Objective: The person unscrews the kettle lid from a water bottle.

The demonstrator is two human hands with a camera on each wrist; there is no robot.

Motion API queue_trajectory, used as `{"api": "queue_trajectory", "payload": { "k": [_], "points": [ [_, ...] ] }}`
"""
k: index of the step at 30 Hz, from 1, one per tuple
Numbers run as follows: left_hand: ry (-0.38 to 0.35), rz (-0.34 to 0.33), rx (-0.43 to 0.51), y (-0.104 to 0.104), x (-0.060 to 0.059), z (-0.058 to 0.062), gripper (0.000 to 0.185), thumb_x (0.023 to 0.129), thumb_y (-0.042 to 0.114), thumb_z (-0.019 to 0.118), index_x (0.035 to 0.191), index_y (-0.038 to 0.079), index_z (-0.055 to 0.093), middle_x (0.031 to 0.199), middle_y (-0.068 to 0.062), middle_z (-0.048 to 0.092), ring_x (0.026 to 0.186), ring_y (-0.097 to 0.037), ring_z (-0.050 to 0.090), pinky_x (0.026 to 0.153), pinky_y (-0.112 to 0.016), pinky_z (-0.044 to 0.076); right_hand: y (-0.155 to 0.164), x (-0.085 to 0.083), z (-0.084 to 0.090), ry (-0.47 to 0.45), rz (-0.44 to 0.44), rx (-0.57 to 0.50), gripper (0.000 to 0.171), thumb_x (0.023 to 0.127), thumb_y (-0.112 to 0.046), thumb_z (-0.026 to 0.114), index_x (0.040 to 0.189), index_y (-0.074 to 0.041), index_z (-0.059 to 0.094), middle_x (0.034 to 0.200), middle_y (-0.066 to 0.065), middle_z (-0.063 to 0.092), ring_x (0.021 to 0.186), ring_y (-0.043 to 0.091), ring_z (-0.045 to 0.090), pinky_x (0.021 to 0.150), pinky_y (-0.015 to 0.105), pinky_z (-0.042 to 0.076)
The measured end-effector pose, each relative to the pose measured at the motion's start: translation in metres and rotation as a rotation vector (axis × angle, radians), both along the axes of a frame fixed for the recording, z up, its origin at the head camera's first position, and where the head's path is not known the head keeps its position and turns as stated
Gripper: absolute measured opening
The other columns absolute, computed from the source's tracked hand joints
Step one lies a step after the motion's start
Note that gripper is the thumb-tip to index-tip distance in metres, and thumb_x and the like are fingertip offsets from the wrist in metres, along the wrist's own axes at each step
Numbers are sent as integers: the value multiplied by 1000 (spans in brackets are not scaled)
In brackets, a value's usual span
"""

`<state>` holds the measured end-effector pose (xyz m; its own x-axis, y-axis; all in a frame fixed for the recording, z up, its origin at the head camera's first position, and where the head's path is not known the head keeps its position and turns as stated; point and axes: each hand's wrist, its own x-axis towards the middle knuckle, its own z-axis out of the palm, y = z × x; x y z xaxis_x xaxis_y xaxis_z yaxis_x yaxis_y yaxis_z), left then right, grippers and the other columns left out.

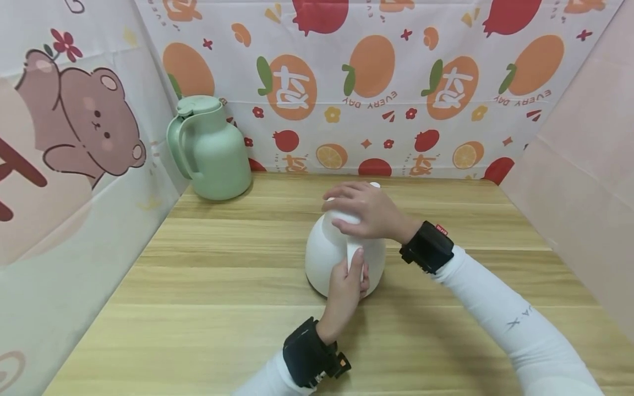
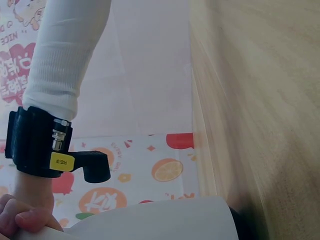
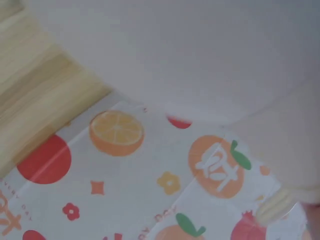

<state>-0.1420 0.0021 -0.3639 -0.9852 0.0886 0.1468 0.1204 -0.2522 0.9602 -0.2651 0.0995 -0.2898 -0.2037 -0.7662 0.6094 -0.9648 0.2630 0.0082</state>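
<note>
Lid not yet off white jug (image 1: 327, 258): left hand (image 1: 346, 286) gripping handle, right hand (image 1: 366, 209) clasping lid.

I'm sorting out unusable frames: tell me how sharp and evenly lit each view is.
Head view: sharp and evenly lit, with soft shadows under the white jug and both hands, left hand and right hand. Left wrist view: the wooden table is smeared, the wrist strap crisp. Right wrist view: soft throughout, the white surface washed out and the fruit-print cloth blurred.
</note>
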Motion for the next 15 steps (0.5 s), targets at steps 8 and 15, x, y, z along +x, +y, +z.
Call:
{"api": "queue_trajectory", "payload": {
  "k": [8, 15],
  "points": [
    [23, 26, -6, -2, 15, 29, 40, 101, 15, 37, 66, -5, 42, 48, 0, 33, 41, -4, 31, 41, -16, 27, -2, 7, 5, -63, -65, 12, 32, 87, -33, 58, 108, -11, 67, 116, 8, 60, 113, 23, 50, 95, 39, 37],
    [-13, 26, -7, -1, 9, 14, 41, 101, 18, 39, 65, -2, 44, 48, -1, 34, 41, -6, 31, 40, -17, 28, -24, 37, 6, -100, -521, 37, 33, 85, -33, 60, 111, -12, 64, 116, 8, 59, 111, 26, 49, 94, 45, 37]
  ]
}}
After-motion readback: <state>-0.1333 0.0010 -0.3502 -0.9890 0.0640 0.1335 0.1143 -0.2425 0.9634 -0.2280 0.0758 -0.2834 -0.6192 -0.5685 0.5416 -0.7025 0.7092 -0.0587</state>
